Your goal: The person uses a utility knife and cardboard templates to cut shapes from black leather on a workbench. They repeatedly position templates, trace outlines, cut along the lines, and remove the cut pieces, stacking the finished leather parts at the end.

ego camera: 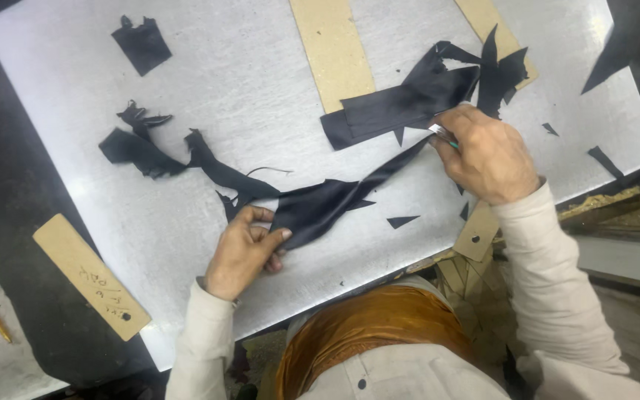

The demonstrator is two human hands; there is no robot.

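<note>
While left hand (244,248) pinches black strip (320,206), right hand (483,152) grips blade (438,132).

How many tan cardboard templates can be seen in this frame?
4 at least: two strips at the sheet's top edge, one off its lower-left corner, and a small tag under the right wrist. More pieces by the lap look stacked; count unclear.

Even overhead light, soft sheen on the metal sheet (261,96), dim edges, slight blur.
</note>
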